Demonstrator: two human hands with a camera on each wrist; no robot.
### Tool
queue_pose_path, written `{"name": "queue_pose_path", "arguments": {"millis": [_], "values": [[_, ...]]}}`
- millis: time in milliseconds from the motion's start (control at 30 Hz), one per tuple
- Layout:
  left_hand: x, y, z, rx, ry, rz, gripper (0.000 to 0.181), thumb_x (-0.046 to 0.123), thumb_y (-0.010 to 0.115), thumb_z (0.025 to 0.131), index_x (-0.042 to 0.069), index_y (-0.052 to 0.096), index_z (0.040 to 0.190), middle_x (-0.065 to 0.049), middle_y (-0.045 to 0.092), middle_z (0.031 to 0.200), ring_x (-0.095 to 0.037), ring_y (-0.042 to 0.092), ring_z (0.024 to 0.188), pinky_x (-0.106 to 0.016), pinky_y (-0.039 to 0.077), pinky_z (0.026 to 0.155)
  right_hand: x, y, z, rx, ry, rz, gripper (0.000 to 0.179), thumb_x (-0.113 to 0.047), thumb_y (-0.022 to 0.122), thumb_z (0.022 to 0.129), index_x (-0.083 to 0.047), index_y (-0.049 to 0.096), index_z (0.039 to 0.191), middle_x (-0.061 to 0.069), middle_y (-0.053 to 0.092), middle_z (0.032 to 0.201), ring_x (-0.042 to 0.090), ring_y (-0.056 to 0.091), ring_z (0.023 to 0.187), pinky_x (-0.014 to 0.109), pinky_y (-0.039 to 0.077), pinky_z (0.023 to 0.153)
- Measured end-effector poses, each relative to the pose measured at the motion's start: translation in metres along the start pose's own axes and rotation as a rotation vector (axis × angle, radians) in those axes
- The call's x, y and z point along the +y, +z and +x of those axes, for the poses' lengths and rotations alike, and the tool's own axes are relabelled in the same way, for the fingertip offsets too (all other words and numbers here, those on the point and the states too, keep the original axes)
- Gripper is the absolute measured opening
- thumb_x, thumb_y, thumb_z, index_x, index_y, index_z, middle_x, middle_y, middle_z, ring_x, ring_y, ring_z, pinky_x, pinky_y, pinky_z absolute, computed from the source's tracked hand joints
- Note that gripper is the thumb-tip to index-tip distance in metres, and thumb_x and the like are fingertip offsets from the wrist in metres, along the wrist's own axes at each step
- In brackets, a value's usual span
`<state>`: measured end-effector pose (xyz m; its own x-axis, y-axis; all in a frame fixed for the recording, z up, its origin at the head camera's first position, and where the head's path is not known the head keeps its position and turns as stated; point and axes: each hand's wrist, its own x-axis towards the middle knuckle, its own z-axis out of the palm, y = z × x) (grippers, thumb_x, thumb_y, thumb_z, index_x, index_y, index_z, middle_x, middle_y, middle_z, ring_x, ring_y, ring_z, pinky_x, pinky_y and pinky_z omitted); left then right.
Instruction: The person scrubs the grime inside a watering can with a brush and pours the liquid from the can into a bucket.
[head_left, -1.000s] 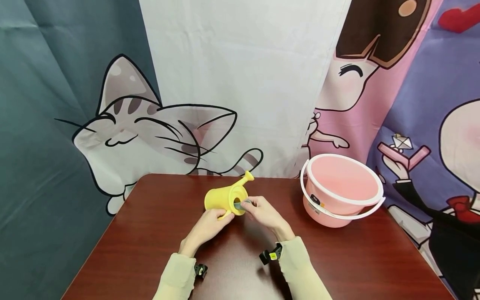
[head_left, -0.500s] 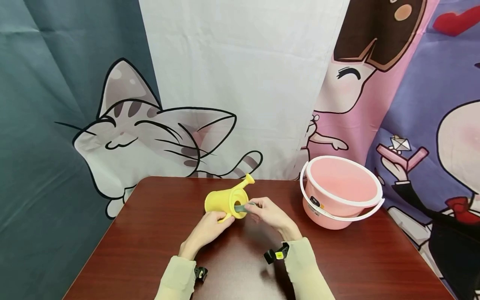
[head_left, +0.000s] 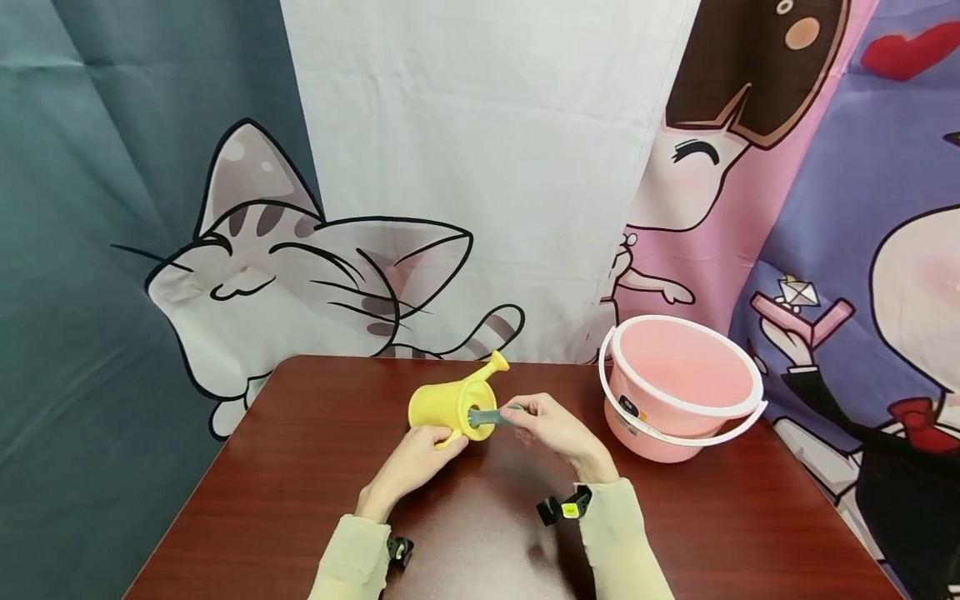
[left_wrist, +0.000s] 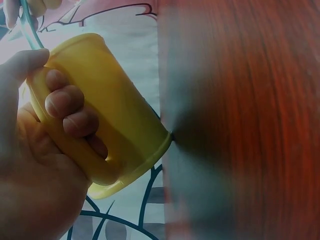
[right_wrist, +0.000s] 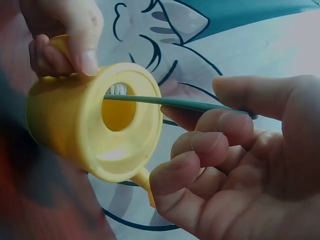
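Observation:
Tilted on its side, a yellow watering can (head_left: 437, 406) has its mouth turned toward the right hand. The left hand (head_left: 417, 461) grips its handle, with fingers curled through the loop in the left wrist view. Between thumb and fingers, the right hand (head_left: 557, 429) pinches the grey-green handle of a brush (head_left: 491, 417). White bristles (right_wrist: 118, 89) show just inside the round opening in the right wrist view; the shaft runs out of the mouth to the right fingers. The can's spout (head_left: 491, 365) points up and right.
A pink bucket (head_left: 682, 367) with a white rim and handle stands at the right rear of the dark red-brown table (head_left: 270, 500). Behind the table hangs a cloth backdrop (head_left: 480, 150) with cartoon prints.
The right hand has moved to the right, drawing the brush partly out of the can's mouth, so more of its shaft shows. The left hand and can have stayed nearly still.

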<state>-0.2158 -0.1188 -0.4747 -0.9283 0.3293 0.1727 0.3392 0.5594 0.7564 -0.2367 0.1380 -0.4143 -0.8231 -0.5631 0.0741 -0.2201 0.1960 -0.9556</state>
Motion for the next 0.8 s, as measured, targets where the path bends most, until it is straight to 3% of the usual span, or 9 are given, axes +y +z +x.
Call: {"name": "queue_pose_path", "arguments": {"millis": [133,400,633,800], "values": [[-0.001,0.0,0.001,-0.004,-0.012,-0.005,0.047,0.05,0.06,0.094,0.019,0.046,0.061,0.012,0.032,0.055,-0.003,0.032,0.052,-0.021,0.031,0.052,0.0,0.0,0.0,-0.001,-0.009,0.01,0.02,-0.018,0.057,0.1,-0.002,0.068,0.094,0.025,0.039,0.061,0.033,0.038,0.057,0.032,0.04,0.056],[0.0,-0.001,0.001,-0.005,-0.012,-0.008,0.047,0.051,0.06,0.094,0.019,0.046,0.062,0.012,0.031,0.055,-0.003,0.032,0.052,-0.022,0.031,0.051,0.005,0.006,0.005,0.015,-0.013,0.037,0.027,-0.019,0.057,0.1,0.006,0.065,0.096,0.006,0.042,0.059,0.019,0.04,0.056,0.031,0.038,0.056],[0.001,-0.001,0.002,0.005,-0.002,-0.013,0.048,0.05,0.059,0.094,0.019,0.046,0.061,0.012,0.032,0.055,-0.004,0.031,0.052,-0.022,0.031,0.051,0.012,0.021,0.015,0.045,0.01,0.085,0.034,-0.02,0.057,0.1,0.013,0.058,0.092,0.008,0.04,0.059,0.021,0.039,0.056,0.032,0.036,0.056],[0.001,0.0,0.001,0.003,-0.008,-0.014,0.047,0.05,0.059,0.095,0.019,0.047,0.062,0.012,0.032,0.055,-0.004,0.032,0.053,-0.022,0.031,0.051,0.015,0.031,0.019,0.062,0.016,0.126,0.033,-0.015,0.055,0.101,0.016,0.055,0.09,0.012,0.038,0.06,0.034,0.034,0.057,0.032,0.035,0.055]]}}
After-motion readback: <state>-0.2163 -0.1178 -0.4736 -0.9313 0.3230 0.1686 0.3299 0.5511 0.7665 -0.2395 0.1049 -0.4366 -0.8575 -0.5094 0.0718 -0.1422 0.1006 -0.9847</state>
